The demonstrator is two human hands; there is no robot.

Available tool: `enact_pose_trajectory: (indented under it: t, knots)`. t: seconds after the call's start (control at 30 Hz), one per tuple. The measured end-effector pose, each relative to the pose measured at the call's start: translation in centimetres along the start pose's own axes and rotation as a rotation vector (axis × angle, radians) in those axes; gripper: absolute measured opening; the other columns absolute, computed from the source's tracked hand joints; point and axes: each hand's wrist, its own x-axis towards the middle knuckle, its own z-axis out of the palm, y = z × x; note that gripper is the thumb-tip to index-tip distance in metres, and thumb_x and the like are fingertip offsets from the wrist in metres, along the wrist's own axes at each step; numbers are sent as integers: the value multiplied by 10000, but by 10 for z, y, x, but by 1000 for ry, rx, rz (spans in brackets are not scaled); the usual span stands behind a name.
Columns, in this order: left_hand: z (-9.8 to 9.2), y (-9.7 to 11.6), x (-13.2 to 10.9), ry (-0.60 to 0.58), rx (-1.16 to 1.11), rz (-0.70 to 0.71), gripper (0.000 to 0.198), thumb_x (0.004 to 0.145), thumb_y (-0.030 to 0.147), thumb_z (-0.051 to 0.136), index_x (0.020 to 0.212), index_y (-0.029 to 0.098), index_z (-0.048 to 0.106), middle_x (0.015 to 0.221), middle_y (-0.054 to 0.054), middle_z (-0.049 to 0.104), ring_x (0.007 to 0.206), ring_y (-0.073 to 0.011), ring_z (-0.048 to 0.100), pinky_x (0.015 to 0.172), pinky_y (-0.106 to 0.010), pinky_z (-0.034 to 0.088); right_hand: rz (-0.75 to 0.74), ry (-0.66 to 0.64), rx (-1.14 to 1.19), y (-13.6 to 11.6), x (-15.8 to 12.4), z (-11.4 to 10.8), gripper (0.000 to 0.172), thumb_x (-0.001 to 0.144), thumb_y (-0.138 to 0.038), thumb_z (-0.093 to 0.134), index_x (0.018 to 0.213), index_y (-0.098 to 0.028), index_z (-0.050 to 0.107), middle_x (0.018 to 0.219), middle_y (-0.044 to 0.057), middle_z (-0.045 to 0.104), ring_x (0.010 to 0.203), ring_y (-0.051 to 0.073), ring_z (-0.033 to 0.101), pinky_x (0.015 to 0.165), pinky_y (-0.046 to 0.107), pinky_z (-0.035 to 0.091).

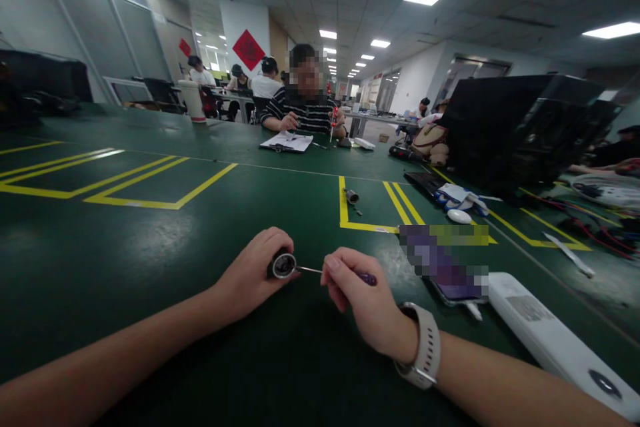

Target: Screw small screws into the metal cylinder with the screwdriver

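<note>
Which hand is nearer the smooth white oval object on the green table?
Right. The right hand is left of the white oval object, nearer the camera; the left hand farther left.

Purple tool handle (369,278): mostly concealed by the right grip (357,287). Metal cylinder (285,266), outer wall: partly covered by the left grip (257,267). Phone screen (443,263): pixelated, unreadable. White case (545,337): cut off at the right edge.

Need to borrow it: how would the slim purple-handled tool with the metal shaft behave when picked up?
The purple-handled tool is probably stiff, given its straight metal shaft. Slim in the right hand, it should feel light. Its seemingly rounded handle might roll.
</note>
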Motion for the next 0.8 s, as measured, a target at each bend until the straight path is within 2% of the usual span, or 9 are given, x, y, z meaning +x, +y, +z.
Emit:
enact_pose_trajectory:
  t: [0.13, 0.27, 0.37, 0.5, 0.7, 0.8]
  knots:
    - [1, -1, -1, -57, -38, -86, 177, 761, 266, 567, 898, 196, 481, 884, -18, 562, 818, -190, 529, 707, -327, 424, -28, -35, -183, -2, -3, 3, 272, 884, -332, 431, 696, -169, 540, 503, -55, 427, 461, 73, 413, 459, 201, 324]
    - [3, -2, -3, -82, -50, -79, 116, 764, 250, 536, 847, 191, 481, 832, -7, 564, 766, -177, 531, 668, -302, 407, -110, -65, -355, -5, -6, 7, 253, 888, -278, 427, 692, -169, 545, 554, -42, 465, 518, 78, 447, 531, 217, 348]
    - [4, -3, -3, -87, -45, -65, 82, 769, 233, 513, 832, 189, 484, 802, 0, 554, 736, -169, 517, 645, -291, 388, -126, -83, -398, -7, -8, 8, 249, 888, -253, 425, 686, -168, 543, 568, -40, 472, 540, 79, 458, 559, 220, 353]
    - [4, -2, -3, -115, -58, -56, 63, 774, 249, 506, 784, 189, 492, 767, 9, 542, 714, -159, 504, 639, -280, 377, -74, -103, -304, -4, -7, 7, 255, 891, -273, 419, 701, -164, 550, 575, -33, 477, 549, 89, 462, 543, 220, 355]
    - [4, 0, -1, -100, -45, -82, 111, 773, 281, 511, 730, 187, 471, 738, 15, 519, 682, -147, 484, 605, -261, 363, 76, -64, 70, 16, 1, 4, 296, 896, -332, 411, 700, -161, 553, 509, -38, 475, 496, 92, 452, 524, 228, 354]
    - [5, -1, -2, -98, -45, -80, 98, 780, 273, 504, 745, 187, 471, 743, 16, 519, 685, -146, 486, 607, -260, 364, 93, -52, 144, 18, 2, 4, 287, 895, -341, 413, 731, -163, 567, 526, -34, 492, 510, 96, 468, 537, 235, 361]
